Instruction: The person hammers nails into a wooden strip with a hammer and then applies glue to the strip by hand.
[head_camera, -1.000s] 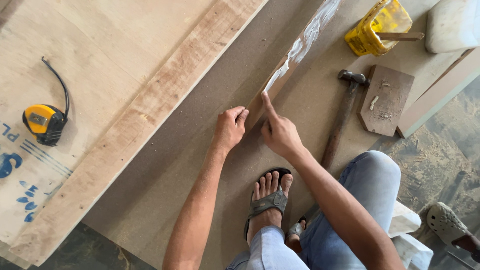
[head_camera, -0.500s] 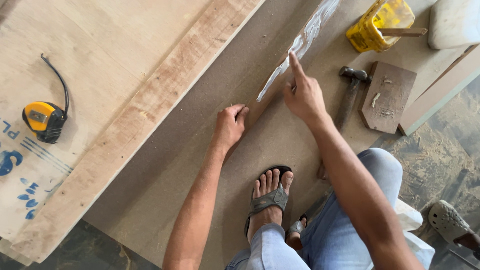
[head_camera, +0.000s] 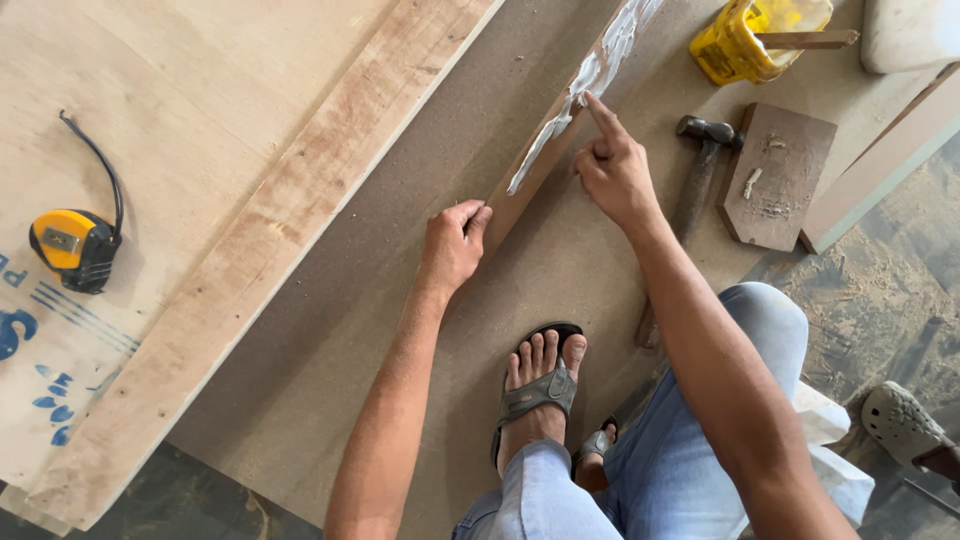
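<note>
Glue (head_camera: 598, 68) white, smeared along far part of thin wood strip (head_camera: 545, 165) on the brown board (head_camera: 420, 330) | right hand (head_camera: 612, 170) pointer finger out, touching glue | left hand (head_camera: 450, 243) fingers curled, pinching strip's bare near end | near part looks unglued

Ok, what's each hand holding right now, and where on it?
The left hand grips the near end of the narrow wood strip. The right hand holds nothing; its index finger presses the white glue on the strip's top face.
</note>
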